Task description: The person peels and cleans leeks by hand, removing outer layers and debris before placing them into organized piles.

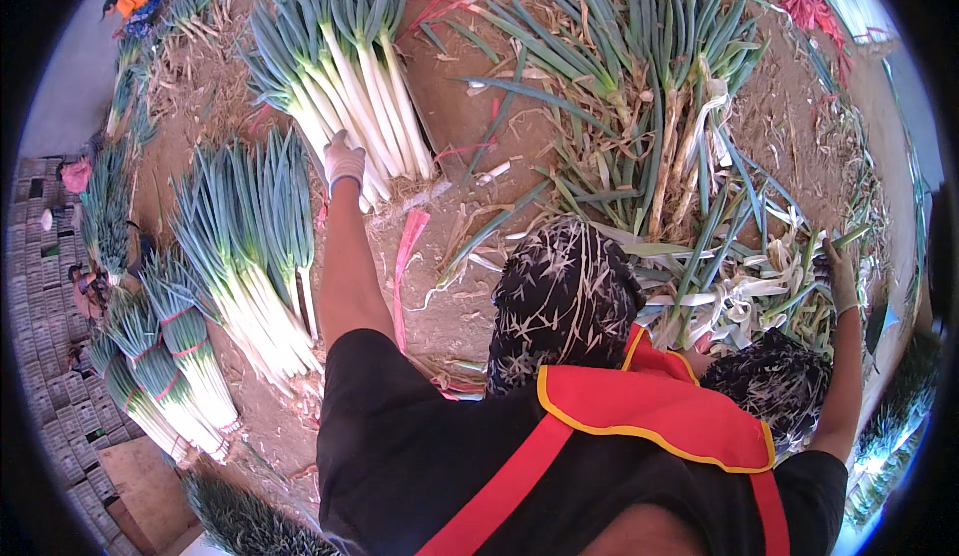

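Note:
My left hand [345,159], in a pale glove with bare fingertips, lies at the left edge of a pile of cleaned long green onions [365,86]. Its fingers are bent over a white stalk there. Far to the right, my right hand [841,278], gloved the same way, is closed by a green leaf [851,237] above heaped trimmings [764,286]. Between my hands, beyond my knees, lie untrimmed green onions [649,86] with brown, dry outer leaves. A second row of cleaned green onions [255,266] lies left of my left forearm.
Tied onion bundles [190,356] lie at the lower left, near grey paving [60,336]. A pink-red strap [408,266] lies on the soil before my patterned knees [564,306]. People [130,1] are at the far left; more onions [849,1] lie at the far right.

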Action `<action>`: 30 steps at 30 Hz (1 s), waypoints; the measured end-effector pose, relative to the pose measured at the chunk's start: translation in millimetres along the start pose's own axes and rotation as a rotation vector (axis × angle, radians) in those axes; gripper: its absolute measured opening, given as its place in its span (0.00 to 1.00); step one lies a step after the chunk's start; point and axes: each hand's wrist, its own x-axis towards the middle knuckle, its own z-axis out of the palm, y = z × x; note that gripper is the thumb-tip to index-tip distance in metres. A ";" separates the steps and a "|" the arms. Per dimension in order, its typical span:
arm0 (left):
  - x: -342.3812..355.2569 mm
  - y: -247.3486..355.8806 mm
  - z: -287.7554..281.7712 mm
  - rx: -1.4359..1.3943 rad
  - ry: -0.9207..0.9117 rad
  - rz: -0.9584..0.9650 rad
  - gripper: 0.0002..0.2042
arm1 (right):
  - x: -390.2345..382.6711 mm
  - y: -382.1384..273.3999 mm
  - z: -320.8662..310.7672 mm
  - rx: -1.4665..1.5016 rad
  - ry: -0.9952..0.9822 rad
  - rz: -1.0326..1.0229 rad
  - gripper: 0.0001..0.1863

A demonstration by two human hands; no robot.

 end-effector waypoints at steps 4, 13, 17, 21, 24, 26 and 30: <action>-6.0 -10.8 -13.1 -0.178 -0.034 -0.009 0.28 | 0.4 -9.4 4.5 0.016 -0.047 0.005 0.19; -140.4 -86.1 34.8 -0.320 -0.334 -0.114 0.16 | -5.1 5.2 5.1 0.026 -0.077 0.040 0.16; -133.4 -92.5 62.4 -0.232 -0.140 0.115 0.15 | 9.3 17.7 -3.6 -0.064 -0.132 0.062 0.19; -106.6 -85.3 51.5 -0.035 -0.009 0.114 0.14 | -12.8 -11.0 9.3 -0.042 -0.174 0.068 0.19; -74.2 -72.9 34.7 -0.149 -0.098 0.011 0.16 | -20.1 -8.6 15.6 0.003 -0.106 -0.003 0.17; -69.0 -70.5 33.4 0.083 -0.198 0.118 0.18 | -11.8 -2.0 7.4 -0.050 -0.123 0.041 0.16; -84.5 -11.4 -18.3 0.116 -0.146 -0.032 0.18 | -27.6 -5.2 11.0 -0.075 -0.132 0.090 0.18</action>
